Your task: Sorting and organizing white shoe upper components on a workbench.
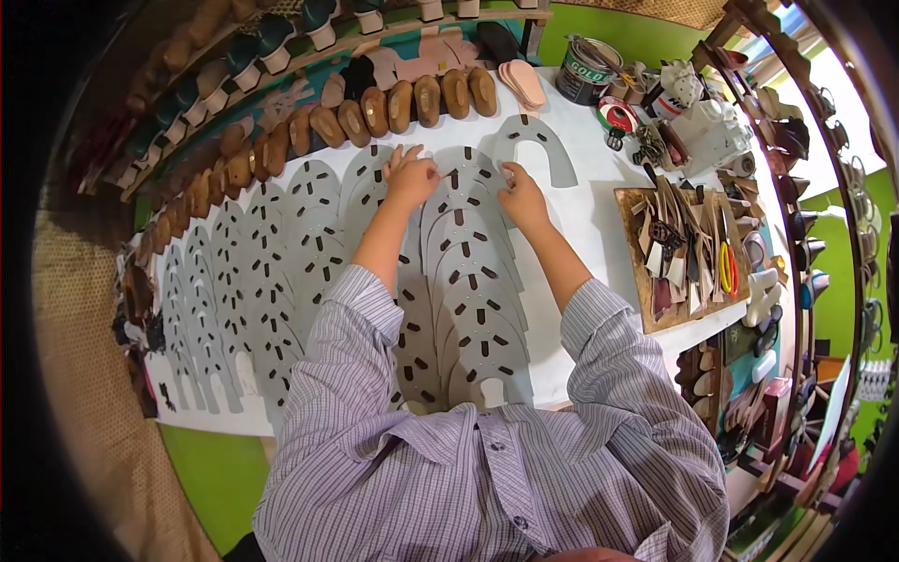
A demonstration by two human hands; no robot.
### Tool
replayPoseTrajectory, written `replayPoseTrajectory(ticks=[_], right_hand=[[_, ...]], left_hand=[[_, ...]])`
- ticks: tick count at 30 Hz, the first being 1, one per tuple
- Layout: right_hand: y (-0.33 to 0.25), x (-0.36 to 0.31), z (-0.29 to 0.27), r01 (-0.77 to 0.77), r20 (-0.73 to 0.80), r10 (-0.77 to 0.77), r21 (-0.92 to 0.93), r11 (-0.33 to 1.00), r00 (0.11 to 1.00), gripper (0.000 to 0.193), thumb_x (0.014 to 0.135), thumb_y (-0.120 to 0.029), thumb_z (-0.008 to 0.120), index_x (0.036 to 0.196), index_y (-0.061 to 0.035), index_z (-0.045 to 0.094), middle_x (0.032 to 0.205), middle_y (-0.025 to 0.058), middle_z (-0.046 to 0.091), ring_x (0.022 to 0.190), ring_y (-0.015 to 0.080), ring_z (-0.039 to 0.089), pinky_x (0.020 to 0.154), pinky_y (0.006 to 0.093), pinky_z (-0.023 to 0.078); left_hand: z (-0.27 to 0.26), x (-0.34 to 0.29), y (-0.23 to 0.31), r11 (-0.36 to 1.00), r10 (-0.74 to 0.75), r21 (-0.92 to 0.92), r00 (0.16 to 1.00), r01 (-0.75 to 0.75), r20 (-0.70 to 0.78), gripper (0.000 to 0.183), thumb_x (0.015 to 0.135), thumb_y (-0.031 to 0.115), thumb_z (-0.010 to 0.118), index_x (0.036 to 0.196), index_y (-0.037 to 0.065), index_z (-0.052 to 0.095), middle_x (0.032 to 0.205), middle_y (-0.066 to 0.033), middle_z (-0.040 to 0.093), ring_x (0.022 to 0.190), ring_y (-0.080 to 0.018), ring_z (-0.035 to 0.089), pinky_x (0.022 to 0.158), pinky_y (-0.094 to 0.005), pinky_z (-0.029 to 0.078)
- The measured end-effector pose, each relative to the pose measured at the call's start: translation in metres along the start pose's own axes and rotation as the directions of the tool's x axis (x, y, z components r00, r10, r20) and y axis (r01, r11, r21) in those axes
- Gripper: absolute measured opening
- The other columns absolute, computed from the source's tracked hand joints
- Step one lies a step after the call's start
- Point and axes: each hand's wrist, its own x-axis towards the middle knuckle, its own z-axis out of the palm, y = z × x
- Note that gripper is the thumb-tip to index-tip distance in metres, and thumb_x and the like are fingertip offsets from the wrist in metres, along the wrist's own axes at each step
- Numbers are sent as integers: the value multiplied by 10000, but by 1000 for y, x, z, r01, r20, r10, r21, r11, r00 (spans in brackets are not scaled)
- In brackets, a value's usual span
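Grey arch-shaped shoe upper pieces [483,267] with dark tabs lie in overlapping columns on a white-covered table [571,244]. My left hand [410,176] is at the far end of the middle column. Its thumb and forefinger are pinched at the left edge of the top grey upper piece [468,161], and its other fingers are spread. My right hand [523,199] hovers by that piece's right edge, fingers partly curled, with a gap between forefinger and thumb; contact is unclear. Just beyond it lies a single grey arch piece [552,150].
Brown shoe lasts [375,110] line the table's far and left edges. Pale insole-shaped pieces [522,84] are stacked at the back. At right are a large can [588,73], bottles [707,126] and a wooden board [646,309] with tools and yellow-and-red-handled scissors [728,269].
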Motion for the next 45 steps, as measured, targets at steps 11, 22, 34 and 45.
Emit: replayPoseTrajectory(ticks=[11, 22, 34, 45], right_hand=[[-29, -2, -29, 303, -108, -285, 252, 919, 952, 403, 737, 59, 441, 1085, -66, 603, 991, 146, 609, 910, 284, 589, 802, 309, 459], [55, 12, -96, -14, -134, 22, 65, 998, 991, 406, 732, -16, 498, 1112, -102, 612, 1088, 140, 602, 888, 225, 593, 789, 278, 444], [87, 18, -94, -256, -8, 259, 138, 957, 966, 368, 739, -70, 548, 1100, -76, 616, 906, 113, 630, 752, 195, 593, 689, 304, 478], [75, 25, -96, -377, 126, 356, 370, 849, 926, 329, 769, -41, 549, 1092, -41, 611, 851, 51, 604, 625, 139, 564, 480, 271, 492]], left_hand=[[-57, -10, 47, 882, -20, -377, 778, -282, -628, 178, 749, 274, 655, 813, 108, 652, 1192, -56, 536, 1191, -333, 374, 988, -458, 267], [8, 35, 109, 988, -91, -136, 993, 80, -74, 298, 778, 400, 608, 870, 133, 704, 1203, -30, 524, 1209, -292, 340, 941, -507, 257], [16, 6, 148, 977, -175, 142, 976, 157, 128, 356, 778, 370, 601, 979, 86, 675, 1297, -63, 447, 1319, -294, 179, 1019, -546, 101], [25, -25, 149, 965, -174, 210, 983, 160, 51, 359, 808, 380, 546, 897, 67, 696, 1344, -117, 403, 1336, -323, 145, 1029, -589, 44]])
